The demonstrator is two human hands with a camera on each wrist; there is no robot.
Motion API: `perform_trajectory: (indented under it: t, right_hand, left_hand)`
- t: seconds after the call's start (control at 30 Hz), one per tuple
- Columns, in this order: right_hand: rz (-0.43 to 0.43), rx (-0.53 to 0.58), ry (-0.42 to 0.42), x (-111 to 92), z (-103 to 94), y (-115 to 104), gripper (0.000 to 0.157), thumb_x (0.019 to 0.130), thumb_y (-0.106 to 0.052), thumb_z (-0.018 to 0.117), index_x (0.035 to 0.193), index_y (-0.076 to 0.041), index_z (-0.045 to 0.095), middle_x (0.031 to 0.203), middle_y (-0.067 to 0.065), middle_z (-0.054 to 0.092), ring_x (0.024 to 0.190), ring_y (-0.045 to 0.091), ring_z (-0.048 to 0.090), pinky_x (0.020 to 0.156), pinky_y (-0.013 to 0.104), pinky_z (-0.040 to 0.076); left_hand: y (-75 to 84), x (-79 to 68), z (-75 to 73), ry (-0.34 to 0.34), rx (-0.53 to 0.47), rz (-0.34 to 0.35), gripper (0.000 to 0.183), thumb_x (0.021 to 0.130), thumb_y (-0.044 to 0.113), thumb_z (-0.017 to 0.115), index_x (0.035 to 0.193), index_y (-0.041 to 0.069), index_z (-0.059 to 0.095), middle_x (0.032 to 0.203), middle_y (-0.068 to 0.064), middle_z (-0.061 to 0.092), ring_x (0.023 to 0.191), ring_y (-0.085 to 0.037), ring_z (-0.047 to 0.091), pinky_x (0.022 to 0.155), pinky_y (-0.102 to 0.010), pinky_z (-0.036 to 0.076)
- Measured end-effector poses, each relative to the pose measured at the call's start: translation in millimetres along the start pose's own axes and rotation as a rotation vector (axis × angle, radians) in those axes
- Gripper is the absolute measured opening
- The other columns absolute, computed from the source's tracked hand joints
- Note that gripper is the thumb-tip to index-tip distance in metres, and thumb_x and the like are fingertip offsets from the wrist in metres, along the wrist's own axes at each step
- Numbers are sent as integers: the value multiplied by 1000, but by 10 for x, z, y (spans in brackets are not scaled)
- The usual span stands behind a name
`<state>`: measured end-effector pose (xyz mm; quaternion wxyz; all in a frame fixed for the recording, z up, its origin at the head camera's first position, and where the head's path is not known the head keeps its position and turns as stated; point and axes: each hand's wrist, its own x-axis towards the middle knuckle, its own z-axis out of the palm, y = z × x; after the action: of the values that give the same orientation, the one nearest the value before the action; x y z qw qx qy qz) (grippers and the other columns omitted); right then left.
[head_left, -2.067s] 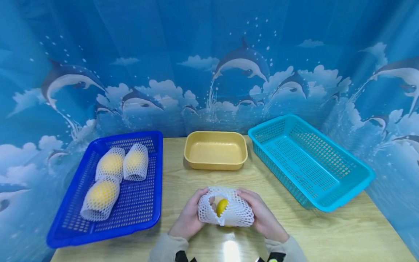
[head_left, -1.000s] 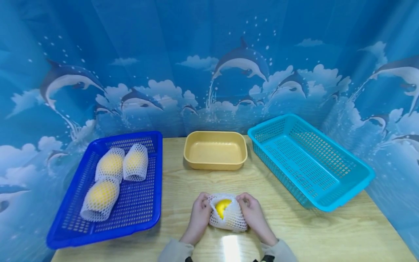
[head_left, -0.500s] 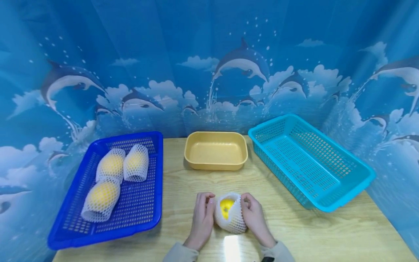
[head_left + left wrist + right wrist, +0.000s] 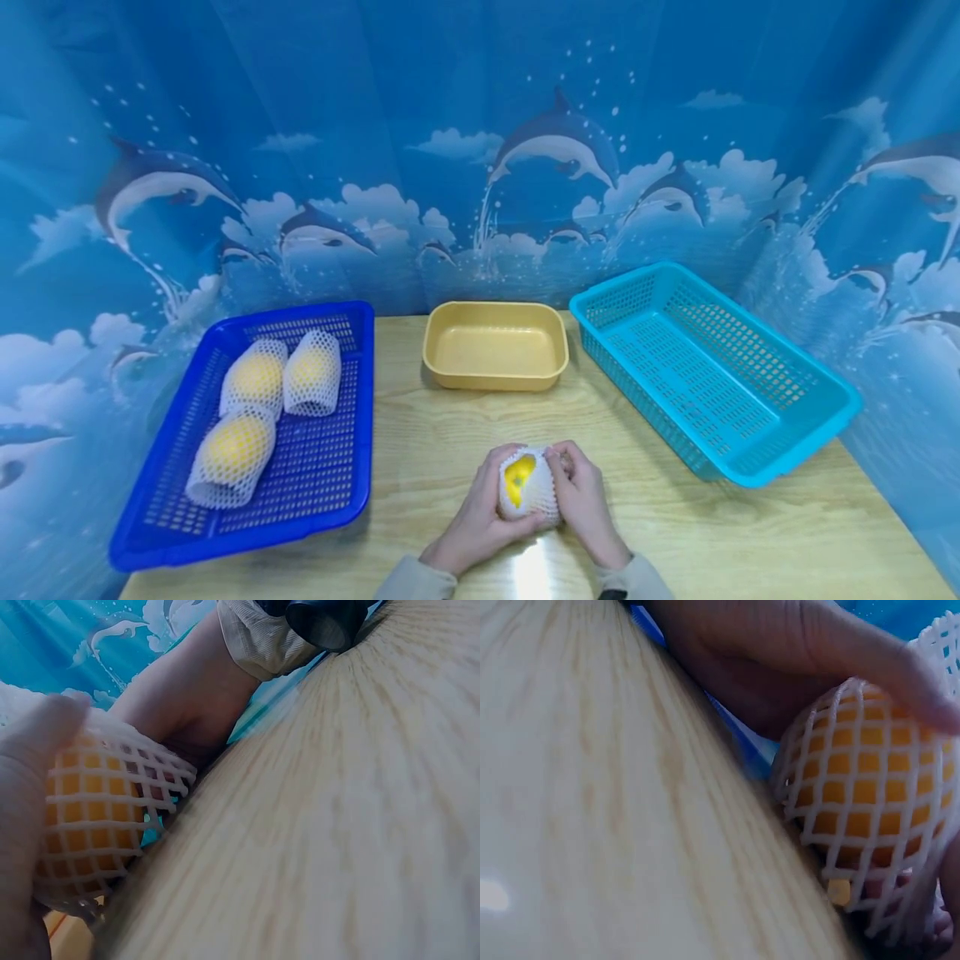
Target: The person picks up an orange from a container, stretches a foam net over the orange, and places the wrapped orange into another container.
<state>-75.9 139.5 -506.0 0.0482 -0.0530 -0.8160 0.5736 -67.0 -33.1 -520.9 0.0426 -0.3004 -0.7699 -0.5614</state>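
A round yellow fruit [image 4: 517,477], its exact kind unclear, sits in a white foam fruit net [image 4: 540,492] above the near part of the table. Through the net's open end some bare fruit shows. My left hand [image 4: 478,521] grips the netted fruit from the left, thumb across the near side and fingers behind. With its fingers curled, my right hand [image 4: 585,500] pinches the net on the right side. The left wrist view shows the mesh [image 4: 94,802] stretched over the fruit; in the right wrist view a thumb lies across the netted fruit [image 4: 870,769].
A blue basket [image 4: 322,467] on the left holds three netted yellow fruits [image 4: 234,450]. At the back middle stands a shallow yellow tub [image 4: 495,379], with a turquoise basket [image 4: 712,392] to its right. A dolphin-print curtain [image 4: 480,167] hangs behind the wooden table [image 4: 420,433].
The netted fruit has turned and its net looks more bunched. My left hand, which was at the net's left edge, now wraps round the fruit. My right hand keeps its pinch.
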Motion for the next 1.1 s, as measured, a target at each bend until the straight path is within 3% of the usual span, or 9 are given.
perform_trajectory:
  t: [0.13,0.3,0.37,0.53,0.63,0.73,0.83,0.97,1.1]
  right_hand:
    - [-90,-3,5,-7,-5,21,15,102,-13,55,99,-1,64,75,5,69,62,9,60,56,25,52]
    - [-4,103,-82,-7,-20,14,24,103,-25,53,106,-4,65,91,10,72,78,15,66,69,28,55]
    - [56,201,-176,-12,-30,1,31,104,-30,52,115,-3,62,101,12,70,86,18,66,75,30,54]
    - [149,548,-512,-32,-62,-4,48,107,-28,41,138,8,43,127,16,59,111,24,62,95,40,51]
    - [162,658,-608,-33,-69,12,45,108,-28,37,138,5,45,129,11,59,117,23,60,99,40,49]
    - [161,684,-617,-33,-68,24,38,109,-28,35,130,-4,55,125,7,61,115,20,61,99,38,49]
    - [180,682,-590,-37,-70,13,36,109,-30,36,125,-8,58,124,6,61,115,19,60,99,38,49]
    - [219,657,-534,-40,-78,-19,44,107,-36,40,129,0,55,129,9,59,117,19,59,101,36,48]
    - [245,638,-493,-32,-70,-34,54,105,-40,44,134,6,49,133,12,57,119,18,58,103,33,46]
  left_hand:
    - [-15,2,15,23,-48,-30,84,76,30,87,143,19,36,134,-1,50,115,-16,55,98,-35,48]
    - [-7,5,8,106,-51,-56,85,74,28,89,141,18,38,130,-1,54,111,-16,58,95,-35,51]
    - [-4,8,0,167,-44,-43,85,72,25,90,140,16,39,129,-2,54,110,-17,58,94,-34,52]
    - [-27,25,-8,310,-13,52,90,66,13,93,139,7,41,130,-8,56,111,-21,59,95,-32,51]
    - [-52,35,-4,345,-13,102,93,61,8,94,138,2,42,128,-11,57,111,-22,60,96,-31,49]
    - [-46,33,-7,333,-50,92,95,60,6,94,138,1,41,128,-13,58,110,-22,60,95,-32,50]
    - [1,22,-15,297,-103,15,94,61,8,94,139,6,41,129,-9,58,111,-21,60,97,-33,50]
    - [56,7,-26,254,-205,-100,93,63,13,94,140,15,40,132,-5,57,116,-22,59,102,-34,47]
    - [72,2,-30,239,-279,-138,93,64,13,93,140,16,40,133,-6,55,119,-24,58,104,-34,45]
